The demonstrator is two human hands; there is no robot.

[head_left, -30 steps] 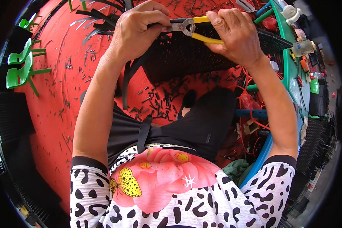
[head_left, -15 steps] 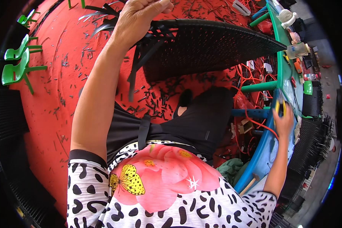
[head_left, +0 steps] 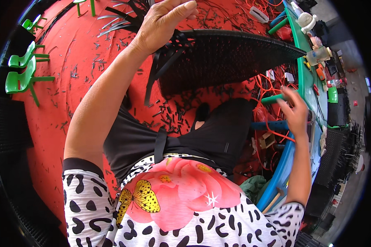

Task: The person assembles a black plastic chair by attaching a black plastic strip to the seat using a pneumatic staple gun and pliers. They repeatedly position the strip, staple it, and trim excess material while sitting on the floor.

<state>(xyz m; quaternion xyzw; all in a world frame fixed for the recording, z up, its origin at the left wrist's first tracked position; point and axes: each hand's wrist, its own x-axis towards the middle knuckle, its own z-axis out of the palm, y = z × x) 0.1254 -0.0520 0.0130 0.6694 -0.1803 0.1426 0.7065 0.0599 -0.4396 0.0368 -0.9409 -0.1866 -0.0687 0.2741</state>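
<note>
My left hand (head_left: 165, 22) is at the top, fingers curled; what lies inside them is hidden. Just below it is the corner of a curved, dark woven panel (head_left: 231, 57), made of flat black strips. Loose strips (head_left: 121, 18) fan out to the left of the hand, and one long strip (head_left: 154, 80) hangs down from the corner. At the right, my right hand (head_left: 296, 115) is in the air beside the blue-and-green table (head_left: 303, 86). Its thumb and fingers are apart and somewhat blurred, with nothing visible between them.
Cut black scraps (head_left: 175, 117) litter the red floor (head_left: 49, 136). Orange cables (head_left: 261, 88) tangle under the table. Green chairs (head_left: 22, 80) stand at the left. A clear jar (head_left: 317, 56) and a white teapot-like vessel (head_left: 306, 21) sit on the table's far part.
My right hand has come up and left, away from the blue tabletop and the yellow-handled tool it was at. My left hand and the panel sit slightly lower and farther right in view.
</note>
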